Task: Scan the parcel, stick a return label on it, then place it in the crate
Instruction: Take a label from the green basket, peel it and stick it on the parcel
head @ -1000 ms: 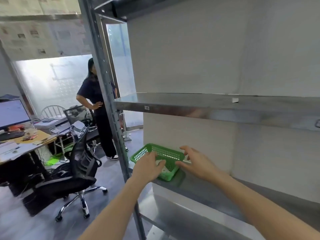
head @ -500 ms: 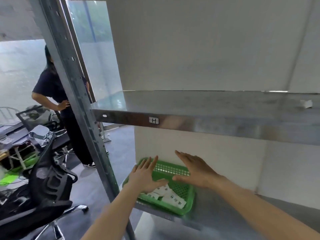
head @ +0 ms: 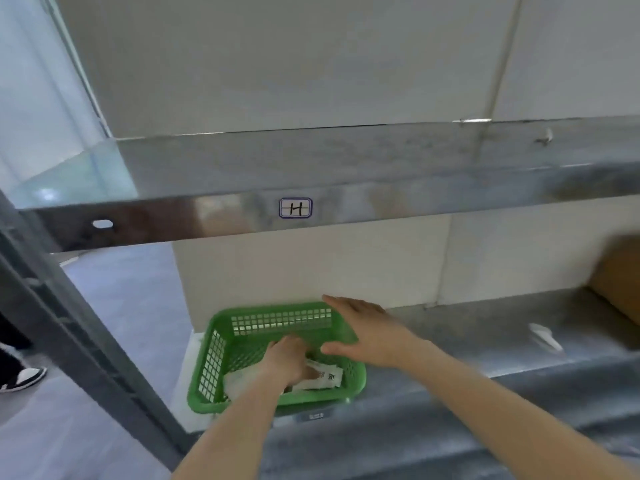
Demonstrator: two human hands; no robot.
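Observation:
A green mesh basket (head: pixel 221 351) sits at the left end of the lower metal shelf (head: pixel 485 344). Several white printed labels (head: pixel 325 375) lie in its bottom. My left hand (head: pixel 289 362) is down inside the basket with its fingers curled on the labels; whether it grips one is hidden. My right hand (head: pixel 367 329) lies flat and open over the basket's right rim, fingers spread. A brown cardboard parcel (head: pixel 620 275) shows at the right edge of the same shelf.
The upper metal shelf (head: pixel 346 168) with an "H" tag (head: pixel 295 207) overhangs the basket. A grey upright post (head: pixel 79 341) stands to the left. A white scrap (head: pixel 545 336) lies on the lower shelf. Another person's shoe (head: pixel 22 377) is on the floor at left.
The view has dropped and closed in on the basket. My left hand went from above the basket down onto the labels inside. My right hand stays flat over the rim.

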